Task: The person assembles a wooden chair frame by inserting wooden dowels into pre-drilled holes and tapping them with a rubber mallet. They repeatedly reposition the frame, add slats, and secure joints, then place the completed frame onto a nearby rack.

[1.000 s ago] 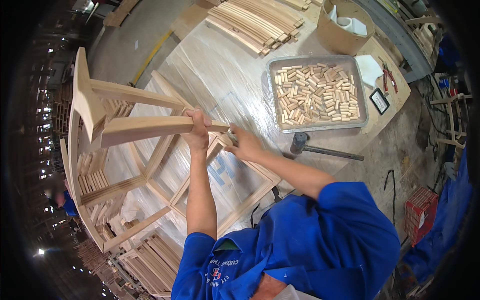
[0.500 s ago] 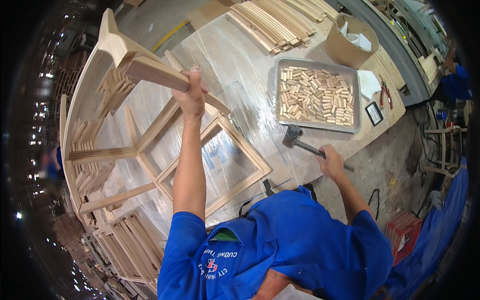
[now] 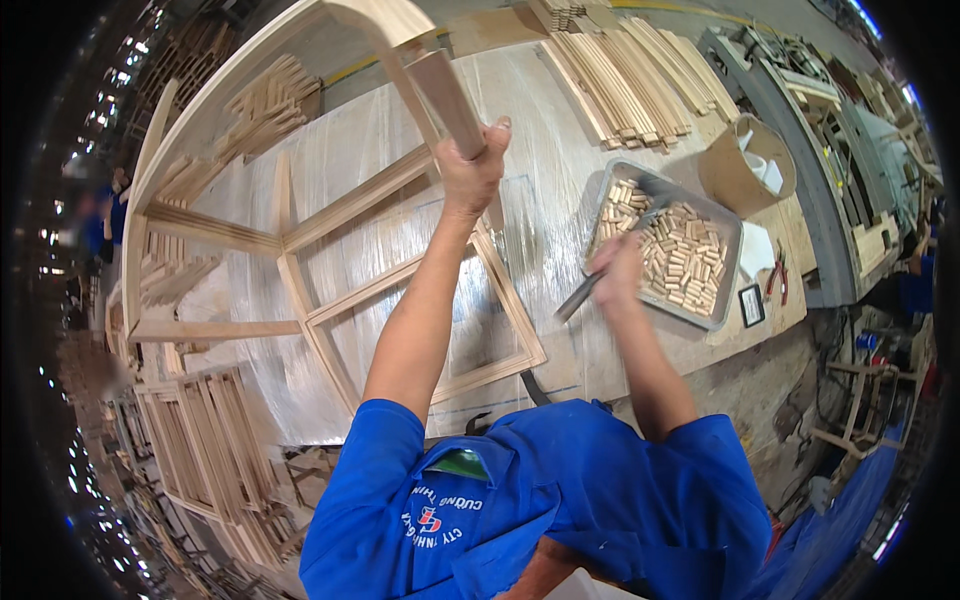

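Note:
My left hand (image 3: pixel 475 172) is closed round the near end of a wooden rail (image 3: pixel 444 95). The rail's far end lies by the curved corner of a pale wooden chair frame (image 3: pixel 360 172); I cannot tell whether they are joined. This frame rests tilted on the plastic-covered table. In my right hand (image 3: pixel 618 268) is a dark mallet (image 3: pixel 578 299), gripped by its handle and raised over the tray. Motion smears the mallet's head. Below it sits a grey metal tray (image 3: pixel 735 262) holding many short wooden dowels (image 3: pixel 685 260).
Curved wooden slats (image 3: pixel 625 90) are stacked at the far side. A brown round container (image 3: pixel 725 165) stands behind the tray. Red-handled pliers (image 3: pixel 778 278) and a small black-edged box (image 3: pixel 751 305) lie right of it. More wooden frames (image 3: pixel 215 440) stand at the left.
My right hand has lifted the mallet from near the table's front edge up and leftward over the tray. In the picture, my left hand and the rail have shifted right as the view turned.

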Demonstrator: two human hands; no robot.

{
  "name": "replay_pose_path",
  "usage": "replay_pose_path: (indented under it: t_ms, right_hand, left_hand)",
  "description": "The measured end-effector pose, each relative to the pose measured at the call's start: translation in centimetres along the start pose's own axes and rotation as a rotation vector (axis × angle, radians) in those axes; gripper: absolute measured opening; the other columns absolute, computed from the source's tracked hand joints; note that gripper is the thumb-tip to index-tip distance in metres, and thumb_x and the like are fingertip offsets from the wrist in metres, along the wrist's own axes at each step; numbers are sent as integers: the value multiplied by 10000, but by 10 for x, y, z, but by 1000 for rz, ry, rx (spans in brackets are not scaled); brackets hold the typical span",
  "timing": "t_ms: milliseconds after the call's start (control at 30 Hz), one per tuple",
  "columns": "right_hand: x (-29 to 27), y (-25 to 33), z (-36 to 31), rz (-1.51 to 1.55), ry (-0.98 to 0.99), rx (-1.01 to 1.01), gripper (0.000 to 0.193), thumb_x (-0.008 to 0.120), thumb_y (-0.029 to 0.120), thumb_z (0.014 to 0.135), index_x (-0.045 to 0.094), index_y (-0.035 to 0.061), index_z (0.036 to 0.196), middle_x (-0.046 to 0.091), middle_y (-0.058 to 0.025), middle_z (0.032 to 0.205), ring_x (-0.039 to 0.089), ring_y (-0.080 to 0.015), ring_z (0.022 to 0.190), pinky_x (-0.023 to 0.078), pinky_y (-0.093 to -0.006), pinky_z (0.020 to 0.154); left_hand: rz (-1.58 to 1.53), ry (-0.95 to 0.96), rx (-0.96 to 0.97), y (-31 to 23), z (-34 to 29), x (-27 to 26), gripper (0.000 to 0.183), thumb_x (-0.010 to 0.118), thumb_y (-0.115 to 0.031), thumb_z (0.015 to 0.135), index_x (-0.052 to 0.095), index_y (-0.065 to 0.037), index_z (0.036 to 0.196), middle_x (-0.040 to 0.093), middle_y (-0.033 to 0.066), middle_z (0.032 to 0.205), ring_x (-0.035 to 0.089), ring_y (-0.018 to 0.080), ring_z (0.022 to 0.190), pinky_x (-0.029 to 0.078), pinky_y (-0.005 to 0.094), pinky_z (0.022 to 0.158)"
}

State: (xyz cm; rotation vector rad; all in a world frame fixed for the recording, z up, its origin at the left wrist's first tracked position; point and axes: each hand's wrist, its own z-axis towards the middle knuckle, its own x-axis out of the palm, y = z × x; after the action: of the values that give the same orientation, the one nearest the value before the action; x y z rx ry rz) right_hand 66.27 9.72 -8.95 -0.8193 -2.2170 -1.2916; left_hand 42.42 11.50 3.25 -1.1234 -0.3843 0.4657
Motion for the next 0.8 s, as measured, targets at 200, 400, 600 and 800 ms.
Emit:
replay_pose_path:
  t_ms: [200, 400, 600, 800]
  right_hand:
    - [12, -23, -26, -443, 264, 881, 320, 461, 397, 1095, 487, 114, 949, 412, 51, 639, 343, -64, 464, 280, -241, 392]
    - [46, 53, -54, -647, 434, 418, 344, 475, 432, 1086, 512, 119, 949, 416, 65, 626, 342, -45, 450, 268, -223, 372]
    - [233, 253, -137, -741, 748, -709, 360, 392, 403, 1114, 529, 90, 1004, 444, 88, 609, 346, 3, 417, 258, -185, 357]
    - [369, 294, -164, -509, 947, -1001, 361, 397, 382, 1108, 504, 92, 921, 368, 57, 656, 331, -48, 491, 273, -238, 440]
  left_hand:
    - [3, -42, -28, -1, -14, -32, 258, 751, -164, 933, 585, -67, 761, 514, -25, 577, 467, 68, 467, 368, 254, 435]
    - [105, -55, 2, -25, -11, -21, 397, 764, -252, 922, 559, -65, 638, 481, -56, 598, 421, 50, 579, 370, 280, 521]
    - [124, -62, -38, -15, -10, -38, 417, 761, -316, 903, 550, -34, 681, 509, -12, 601, 454, 83, 593, 402, 320, 533]
    - [139, -8, -59, -17, -9, -34, 419, 767, -315, 886, 551, -22, 679, 511, 5, 597, 465, 100, 591, 418, 335, 541]
